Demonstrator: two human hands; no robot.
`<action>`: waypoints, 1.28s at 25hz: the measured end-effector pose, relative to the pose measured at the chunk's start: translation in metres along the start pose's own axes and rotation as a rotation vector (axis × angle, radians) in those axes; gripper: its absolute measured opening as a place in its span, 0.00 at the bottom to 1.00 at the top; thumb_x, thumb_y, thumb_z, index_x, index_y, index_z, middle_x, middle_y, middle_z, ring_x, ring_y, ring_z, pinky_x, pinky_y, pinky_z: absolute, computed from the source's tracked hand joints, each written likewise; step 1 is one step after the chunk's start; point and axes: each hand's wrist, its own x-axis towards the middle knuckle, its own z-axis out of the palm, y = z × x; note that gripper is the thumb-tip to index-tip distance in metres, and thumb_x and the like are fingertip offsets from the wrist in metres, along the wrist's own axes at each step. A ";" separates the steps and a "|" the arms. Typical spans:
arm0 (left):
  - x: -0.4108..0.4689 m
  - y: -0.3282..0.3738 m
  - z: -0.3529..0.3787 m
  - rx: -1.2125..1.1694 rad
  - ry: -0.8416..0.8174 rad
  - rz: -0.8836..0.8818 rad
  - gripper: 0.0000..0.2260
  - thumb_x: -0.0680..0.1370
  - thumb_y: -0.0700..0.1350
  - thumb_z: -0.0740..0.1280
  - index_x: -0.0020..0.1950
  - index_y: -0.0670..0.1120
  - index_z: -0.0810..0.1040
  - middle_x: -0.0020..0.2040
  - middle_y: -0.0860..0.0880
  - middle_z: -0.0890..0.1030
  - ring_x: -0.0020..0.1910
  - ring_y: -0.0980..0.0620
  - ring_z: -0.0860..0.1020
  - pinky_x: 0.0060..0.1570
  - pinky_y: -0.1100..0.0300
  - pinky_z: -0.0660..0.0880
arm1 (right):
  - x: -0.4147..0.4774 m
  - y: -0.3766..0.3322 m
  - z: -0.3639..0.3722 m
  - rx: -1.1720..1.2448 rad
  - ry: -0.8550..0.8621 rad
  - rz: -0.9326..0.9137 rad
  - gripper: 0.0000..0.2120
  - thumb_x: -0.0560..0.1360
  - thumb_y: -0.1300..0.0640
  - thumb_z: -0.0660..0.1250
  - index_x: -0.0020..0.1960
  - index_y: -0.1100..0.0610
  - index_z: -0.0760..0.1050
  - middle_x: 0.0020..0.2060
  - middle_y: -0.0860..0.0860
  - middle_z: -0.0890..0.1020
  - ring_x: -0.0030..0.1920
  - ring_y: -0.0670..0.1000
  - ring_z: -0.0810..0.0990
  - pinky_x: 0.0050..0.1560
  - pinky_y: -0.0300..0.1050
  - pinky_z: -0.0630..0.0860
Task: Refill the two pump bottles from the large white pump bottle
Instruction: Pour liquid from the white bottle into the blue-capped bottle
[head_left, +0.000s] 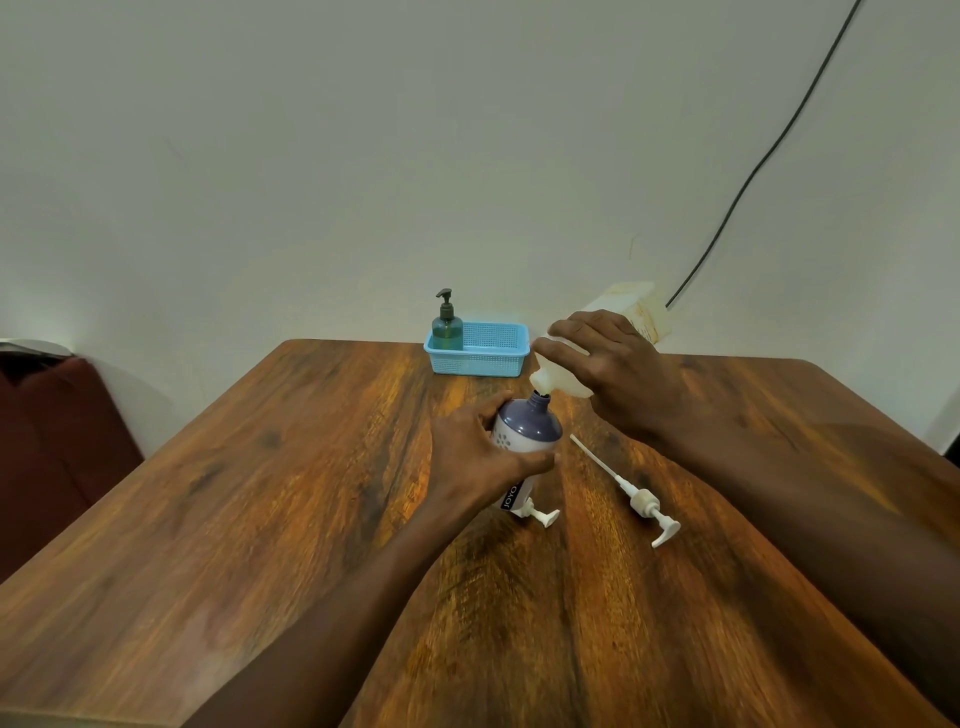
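Your left hand (478, 452) reaches in from the lower left with the forearm stretched across the table (260, 519), and its fingers (524, 462) are wrapped closed around the body of the purple-topped bottle (527, 434), thumb toward the far side and the other fingers curling across the white lower half. That bottle stands near the middle of the table with its pump off and its neck open, leaning slightly toward the right. Your right hand (613, 364) comes in from the right with the wrist raised and the back of the hand facing the camera; its fingers are closed over the shoulder of the large white bottle (623, 322), which is tipped steeply so that its base points up and away toward the wall and its open mouth points down. The mouth sits just above the purple-topped bottle's neck, touching it or nearly so; you cannot tell which, and no stream shows between them. A small white pump (540, 515) lies on the table just beside the base of the held bottle, and a longer white pump with its dip tube (631, 493) lies to the right, below your right forearm. At the far edge a green pump bottle (447, 325) stands in the left end of a blue basket (493, 353).
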 end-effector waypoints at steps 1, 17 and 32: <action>0.000 -0.002 0.000 -0.002 0.003 -0.006 0.29 0.62 0.61 0.81 0.60 0.57 0.80 0.48 0.60 0.82 0.46 0.68 0.80 0.44 0.73 0.77 | -0.002 0.000 0.003 0.032 -0.038 0.043 0.34 0.62 0.69 0.80 0.67 0.58 0.77 0.60 0.59 0.81 0.60 0.61 0.79 0.62 0.56 0.75; -0.003 -0.025 -0.032 -0.010 0.070 -0.046 0.31 0.63 0.58 0.83 0.60 0.66 0.72 0.49 0.72 0.77 0.50 0.73 0.78 0.49 0.73 0.76 | -0.028 -0.012 0.047 0.690 -0.349 0.773 0.43 0.62 0.38 0.81 0.70 0.54 0.73 0.62 0.51 0.80 0.55 0.48 0.77 0.44 0.37 0.73; -0.019 -0.035 -0.039 0.018 0.060 -0.109 0.35 0.62 0.60 0.83 0.66 0.59 0.75 0.55 0.63 0.80 0.51 0.69 0.79 0.50 0.71 0.76 | -0.034 -0.044 0.029 0.493 -0.105 0.572 0.45 0.65 0.43 0.81 0.75 0.55 0.66 0.71 0.56 0.74 0.68 0.57 0.73 0.66 0.45 0.65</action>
